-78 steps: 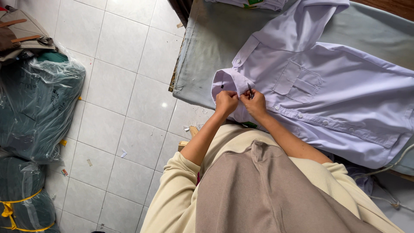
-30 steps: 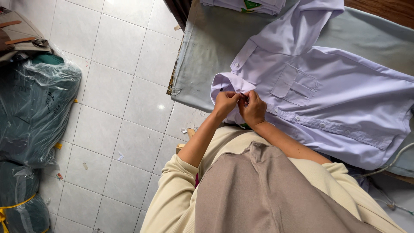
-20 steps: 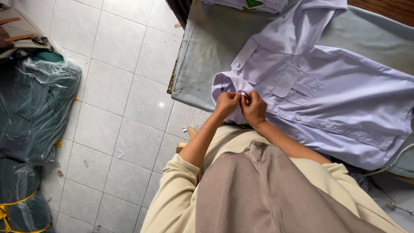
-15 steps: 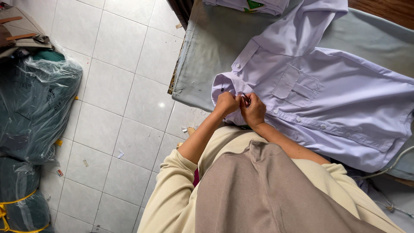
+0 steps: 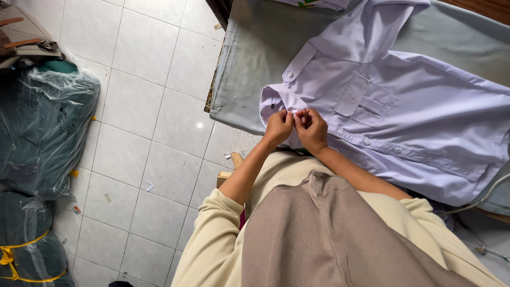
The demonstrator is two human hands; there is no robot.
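Fingertips of left hand (image 5: 278,127) and right hand (image 5: 312,129) pinch narrow on the collar-end placket of the pale lilac shirt (image 5: 419,122), spread on the grey padded table (image 5: 255,64). Risk: fabric slipping from the pinch; table edge near.

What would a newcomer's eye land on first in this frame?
First, the pale lilac shirt spread flat across the grey-green padded table, filling the upper right. Next, the left hand and right hand, close together at the shirt's collar end near the table's front edge, pinching the fabric. At far left, bulky plastic-wrapped bundles of dark green cloth sit on the white tiled floor.
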